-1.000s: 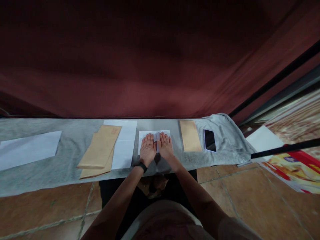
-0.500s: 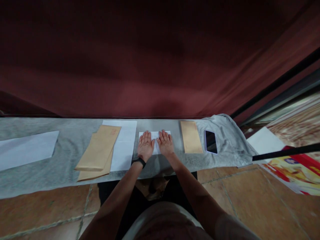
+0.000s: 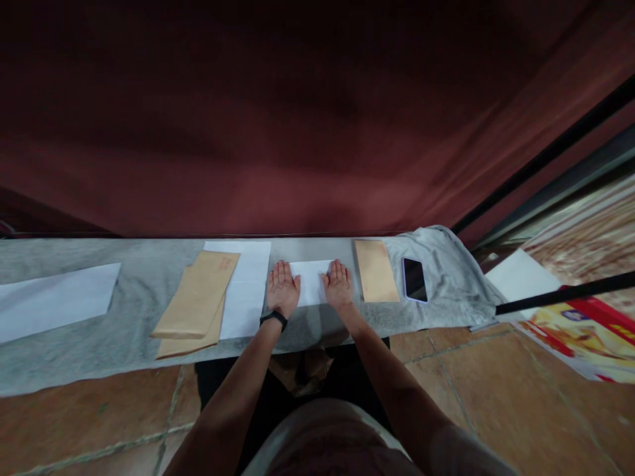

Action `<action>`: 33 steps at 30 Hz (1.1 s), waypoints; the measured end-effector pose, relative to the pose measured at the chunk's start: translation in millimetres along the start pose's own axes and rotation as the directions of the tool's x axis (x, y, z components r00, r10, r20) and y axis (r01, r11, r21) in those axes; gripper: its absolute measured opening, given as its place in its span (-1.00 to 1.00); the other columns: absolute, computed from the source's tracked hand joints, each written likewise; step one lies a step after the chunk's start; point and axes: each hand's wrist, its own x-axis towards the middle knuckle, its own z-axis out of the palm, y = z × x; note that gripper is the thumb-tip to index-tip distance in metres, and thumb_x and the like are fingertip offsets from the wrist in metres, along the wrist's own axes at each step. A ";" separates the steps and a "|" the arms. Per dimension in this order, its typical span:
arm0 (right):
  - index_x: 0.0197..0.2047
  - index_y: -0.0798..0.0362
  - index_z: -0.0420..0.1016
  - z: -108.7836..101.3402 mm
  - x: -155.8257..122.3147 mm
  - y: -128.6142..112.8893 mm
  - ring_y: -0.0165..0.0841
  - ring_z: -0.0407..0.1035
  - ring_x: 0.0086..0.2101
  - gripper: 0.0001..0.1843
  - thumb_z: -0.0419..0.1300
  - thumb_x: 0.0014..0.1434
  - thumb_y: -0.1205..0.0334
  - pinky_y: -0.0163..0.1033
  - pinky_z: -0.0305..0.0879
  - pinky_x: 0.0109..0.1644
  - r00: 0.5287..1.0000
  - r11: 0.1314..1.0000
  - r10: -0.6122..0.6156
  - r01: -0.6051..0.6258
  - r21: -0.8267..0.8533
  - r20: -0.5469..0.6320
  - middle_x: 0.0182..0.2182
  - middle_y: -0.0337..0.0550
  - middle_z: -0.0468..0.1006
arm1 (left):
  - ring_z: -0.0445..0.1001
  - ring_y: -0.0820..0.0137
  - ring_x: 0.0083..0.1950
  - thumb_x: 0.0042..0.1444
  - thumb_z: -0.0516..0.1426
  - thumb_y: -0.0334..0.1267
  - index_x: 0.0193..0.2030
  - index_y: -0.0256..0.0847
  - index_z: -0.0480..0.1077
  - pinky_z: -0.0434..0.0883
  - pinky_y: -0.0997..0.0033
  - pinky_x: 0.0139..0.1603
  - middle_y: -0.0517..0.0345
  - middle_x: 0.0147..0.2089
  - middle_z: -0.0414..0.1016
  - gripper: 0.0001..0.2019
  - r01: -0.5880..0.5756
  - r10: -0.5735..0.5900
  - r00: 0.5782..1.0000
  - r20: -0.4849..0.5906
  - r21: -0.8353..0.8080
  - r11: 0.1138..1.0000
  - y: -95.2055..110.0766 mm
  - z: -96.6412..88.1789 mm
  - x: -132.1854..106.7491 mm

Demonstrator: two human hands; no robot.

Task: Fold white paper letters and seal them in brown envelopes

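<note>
A folded sheet of white paper (image 3: 312, 283) lies in front of me on the grey cloth. My left hand (image 3: 283, 288) rests flat on its left end, palm down, with a dark band on the wrist. On the right end my right hand (image 3: 338, 284) lies flat too, fingers stretched out. The middle of the paper shows between the two hands. Just left of my left hand are white sheets (image 3: 251, 284), partly covered by brown envelopes (image 3: 198, 297). Another brown envelope (image 3: 376, 271) sits to the right of my right hand.
A phone (image 3: 415, 279) lies right of the single envelope. At the far left is more white paper (image 3: 54, 301). Dark red fabric (image 3: 297, 198) hangs behind the narrow cloth-covered surface (image 3: 139, 297). Black bars (image 3: 565, 295) and a colourful box (image 3: 585, 330) stand at right.
My hands have slid apart along the folded paper, the left one leftward and the right one rightward, so more of its middle shows. Both remain flat.
</note>
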 end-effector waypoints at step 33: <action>0.44 0.33 0.13 -6.6 -32.1 16.3 -0.02 0.12 0.36 -0.37 -0.10 0.47 0.09 0.13 0.04 0.41 1.000 0.999 0.017 -0.017 -0.046 -0.008 0.38 0.25 0.22 | -0.02 0.08 0.55 0.37 -0.16 -0.12 0.45 -0.57 0.09 -0.06 0.03 0.54 -0.32 0.51 0.05 -0.35 -0.018 0.017 1.000 -0.012 -0.042 0.999 -5.9 -5.0 0.0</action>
